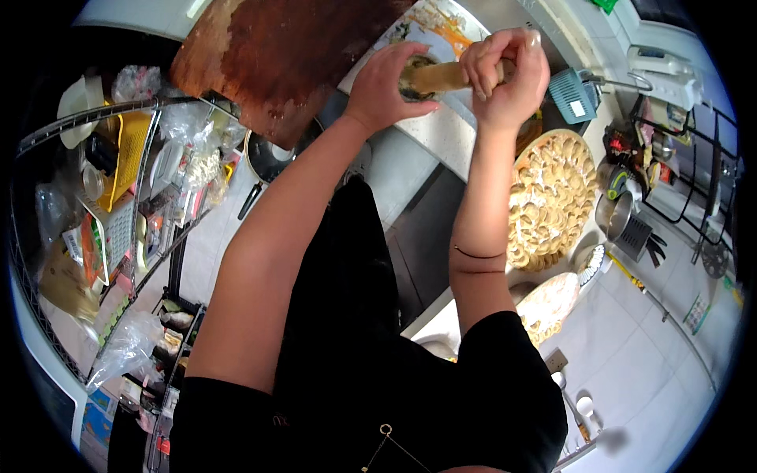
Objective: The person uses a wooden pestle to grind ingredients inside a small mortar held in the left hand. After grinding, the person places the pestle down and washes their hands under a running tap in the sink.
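Observation:
Near the top of the head view, my right hand [502, 74] is closed around a thick, pale wooden pestle [440, 78]. The pestle lies sideways in the picture, its far end inside the mouth of a mortar [409, 88]. My left hand [387, 86] curves around the mortar's side, thumb and fingers spread about its rim. Dark greenish matter shows inside around the pestle; how much there is cannot be told. Beyond the hands, orange and pale food scraps [443, 29] lie on a light surface.
A large wooden board [284, 59] stands at the upper left. To the right are a round tray of dumplings [553, 201], a second such tray [550, 304] and a blue plastic basket [572, 97]. A lidded pan [269, 156] and a loaded wire rack [142, 177] are at the left.

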{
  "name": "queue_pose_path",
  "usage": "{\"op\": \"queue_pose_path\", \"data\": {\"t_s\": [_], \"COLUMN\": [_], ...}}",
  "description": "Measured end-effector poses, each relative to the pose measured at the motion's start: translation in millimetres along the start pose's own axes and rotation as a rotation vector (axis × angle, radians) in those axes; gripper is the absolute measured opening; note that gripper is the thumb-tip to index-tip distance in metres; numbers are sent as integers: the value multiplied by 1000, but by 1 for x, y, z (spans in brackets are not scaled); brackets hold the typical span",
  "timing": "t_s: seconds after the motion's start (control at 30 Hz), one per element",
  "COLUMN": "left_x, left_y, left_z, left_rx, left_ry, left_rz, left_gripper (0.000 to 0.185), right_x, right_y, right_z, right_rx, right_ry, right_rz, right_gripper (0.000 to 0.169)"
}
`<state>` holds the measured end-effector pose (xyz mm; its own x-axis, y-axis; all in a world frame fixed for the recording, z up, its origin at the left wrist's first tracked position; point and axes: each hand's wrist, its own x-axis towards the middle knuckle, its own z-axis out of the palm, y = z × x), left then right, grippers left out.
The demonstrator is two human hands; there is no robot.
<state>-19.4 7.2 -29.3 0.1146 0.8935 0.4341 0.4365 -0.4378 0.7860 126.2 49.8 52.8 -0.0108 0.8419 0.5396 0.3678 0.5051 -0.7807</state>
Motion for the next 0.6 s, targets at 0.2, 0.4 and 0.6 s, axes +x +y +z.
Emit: {"op": "queue_pose_path", "data": {"t_s": [0.2, 0.4, 0.6], "left_x": [-10, 1, -11], "left_y": [4, 2, 0], "left_z": [0, 2, -3], "left_rx": [10, 19, 7], "left_ry": [-20, 12, 6], "left_rz": [-51, 14, -21], "left_gripper": [81, 80, 80], "right_x": [3, -20, 4], "right_y": [-9, -6, -45], "right_z": [12, 27, 0], "right_rx": [394, 453, 508], "right_ry": [-168, 85, -222], "right_rz": [370, 253, 279], "right_gripper": [41, 34, 38]}}
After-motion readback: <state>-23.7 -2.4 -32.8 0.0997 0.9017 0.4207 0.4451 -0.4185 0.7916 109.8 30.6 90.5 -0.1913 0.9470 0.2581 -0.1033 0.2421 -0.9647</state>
